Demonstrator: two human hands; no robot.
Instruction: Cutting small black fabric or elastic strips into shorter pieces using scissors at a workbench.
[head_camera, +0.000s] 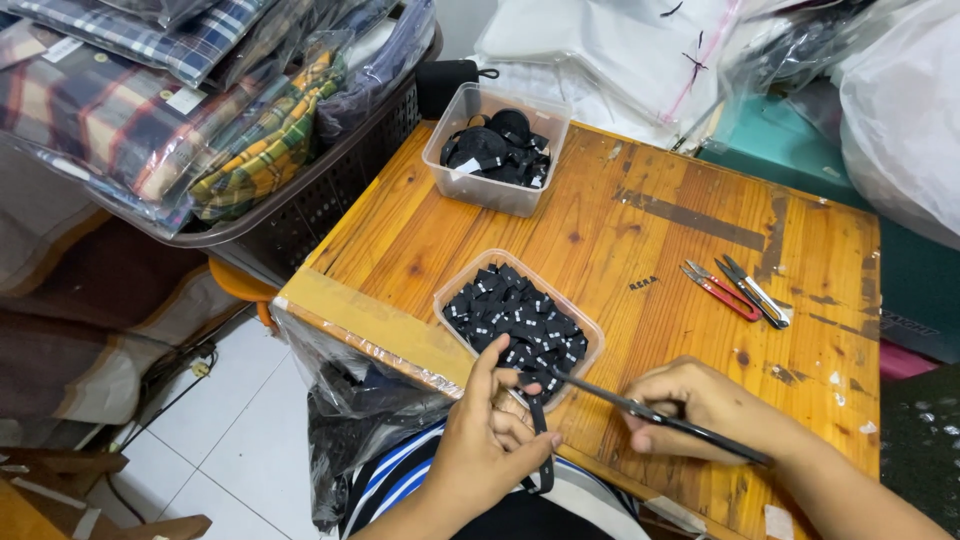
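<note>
Black strip (541, 440) partly behind fingers (505, 425)

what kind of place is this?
Probably a small garment workshop or packing corner: a basket of bagged folded plaid shirts, tubs of small black labels, thread snips on a worn wooden table.

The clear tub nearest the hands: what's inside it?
The clear tub holds a heap of small black folded labels with white marks. Whatever lies beneath the top layer is covered.

Head camera looks down, close, over table (640, 230).
</note>
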